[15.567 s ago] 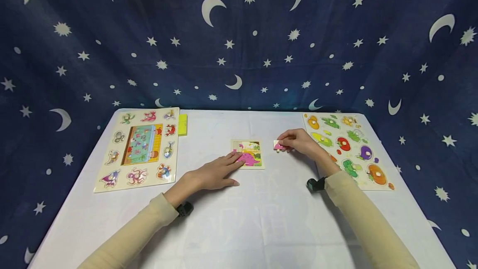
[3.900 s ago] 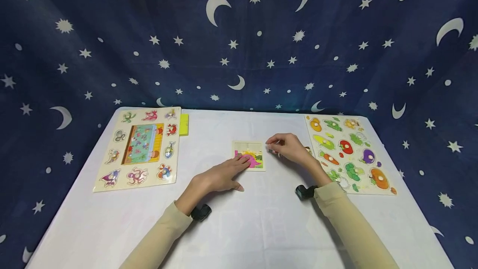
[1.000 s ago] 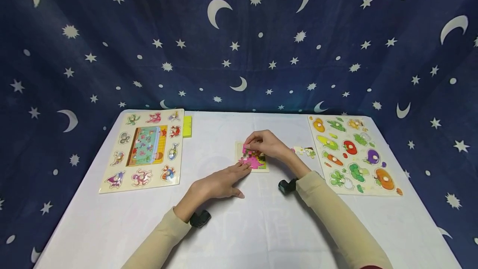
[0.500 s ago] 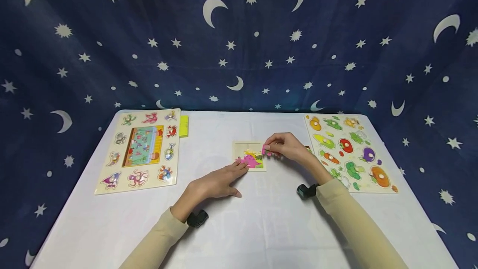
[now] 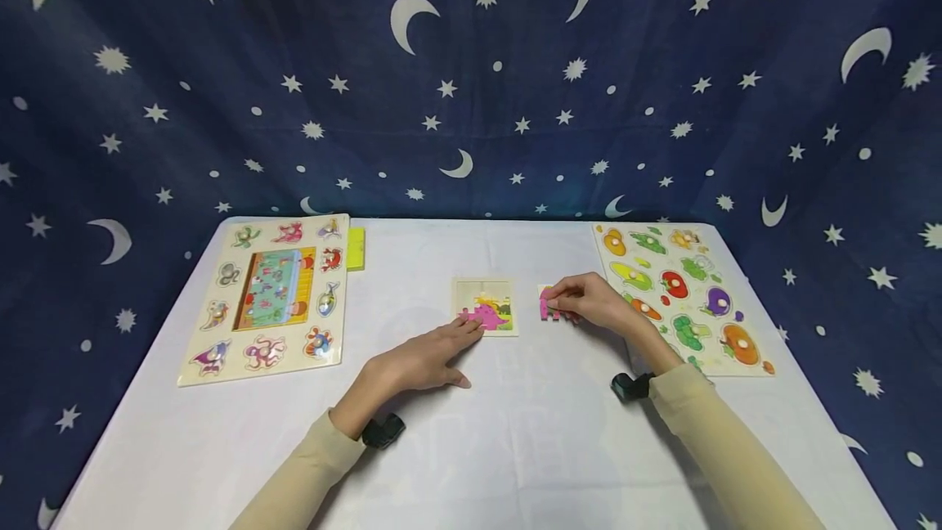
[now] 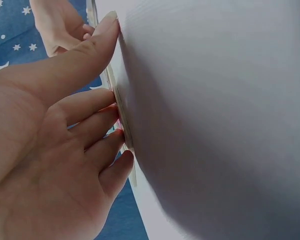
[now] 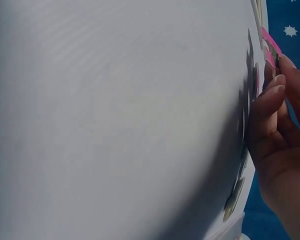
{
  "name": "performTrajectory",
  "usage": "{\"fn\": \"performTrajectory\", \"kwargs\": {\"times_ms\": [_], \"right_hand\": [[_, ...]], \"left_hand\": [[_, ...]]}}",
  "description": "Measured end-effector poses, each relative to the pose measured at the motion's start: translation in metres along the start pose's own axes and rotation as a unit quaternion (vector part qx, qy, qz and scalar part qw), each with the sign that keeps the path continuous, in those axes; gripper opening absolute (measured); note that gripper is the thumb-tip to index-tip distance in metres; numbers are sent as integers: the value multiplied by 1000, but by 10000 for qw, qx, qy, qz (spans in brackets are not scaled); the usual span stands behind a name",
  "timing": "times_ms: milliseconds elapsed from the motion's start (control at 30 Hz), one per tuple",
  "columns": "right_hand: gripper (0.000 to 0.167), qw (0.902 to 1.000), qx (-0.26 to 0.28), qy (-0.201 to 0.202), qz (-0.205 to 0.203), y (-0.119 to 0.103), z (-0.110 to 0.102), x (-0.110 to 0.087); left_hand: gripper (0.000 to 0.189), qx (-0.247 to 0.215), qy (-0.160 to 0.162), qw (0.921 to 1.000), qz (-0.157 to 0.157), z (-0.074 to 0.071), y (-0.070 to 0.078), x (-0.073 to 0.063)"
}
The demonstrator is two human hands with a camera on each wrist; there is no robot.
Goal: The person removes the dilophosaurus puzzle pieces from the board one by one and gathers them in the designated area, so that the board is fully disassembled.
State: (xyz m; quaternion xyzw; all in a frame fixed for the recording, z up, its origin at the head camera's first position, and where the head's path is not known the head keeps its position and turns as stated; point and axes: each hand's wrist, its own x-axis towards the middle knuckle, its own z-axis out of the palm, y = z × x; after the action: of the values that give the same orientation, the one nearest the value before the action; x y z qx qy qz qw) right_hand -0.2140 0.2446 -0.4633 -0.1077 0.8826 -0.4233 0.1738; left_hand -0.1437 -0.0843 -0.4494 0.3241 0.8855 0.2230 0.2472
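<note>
A small wooden jigsaw tray lies mid-table, with a pink dinosaur picture filling its lower part and bare wood at the upper left. My left hand rests flat, fingertips on the tray's lower left edge; the left wrist view shows those fingers stretched against its side. To the tray's right, my right hand pinches a pink jigsaw piece between thumb and fingers. Close under that hand are loose pieces, mostly hidden by it in the head view.
On the left lies a sea-animal peg puzzle board, a yellow block beside its upper right edge. A vegetable peg puzzle board lies on the right, near my right forearm. A starry blue curtain hangs behind the white table.
A second ago my right hand held the pink piece over the tray; it has since moved right, away from the tray, still pinching it. My left hand stays at the tray's edge.
</note>
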Motion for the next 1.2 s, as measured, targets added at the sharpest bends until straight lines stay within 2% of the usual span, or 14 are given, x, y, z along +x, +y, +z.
{"fn": "performTrajectory", "kwargs": {"times_ms": [300, 533, 733, 900, 1100, 1200], "right_hand": [[16, 9999, -120, -104, -14, 6, -1, -3], [8, 9986, -499, 150, -82, 2, 3, -3], [6, 9977, -609, 289, -60, -1, 2, -4], [6, 9972, -565, 399, -270, -7, 5, 2], [6, 9979, -472, 244, -360, -23, 16, 12], [8, 9981, -427, 149, -422, -31, 23, 17]], "left_hand": [[81, -42, 54, 10000, -19, 0, 2, -1], [83, 47, 142, 9998, -115, 2, 3, -1], [83, 63, 143, 9998, -110, 1, 5, -1], [83, 66, 181, 9998, -64, -1, 10, 0], [84, 121, 229, 9997, 49, 1, 14, 4], [84, 158, 161, 9997, -12, 3, 14, 6]]}}
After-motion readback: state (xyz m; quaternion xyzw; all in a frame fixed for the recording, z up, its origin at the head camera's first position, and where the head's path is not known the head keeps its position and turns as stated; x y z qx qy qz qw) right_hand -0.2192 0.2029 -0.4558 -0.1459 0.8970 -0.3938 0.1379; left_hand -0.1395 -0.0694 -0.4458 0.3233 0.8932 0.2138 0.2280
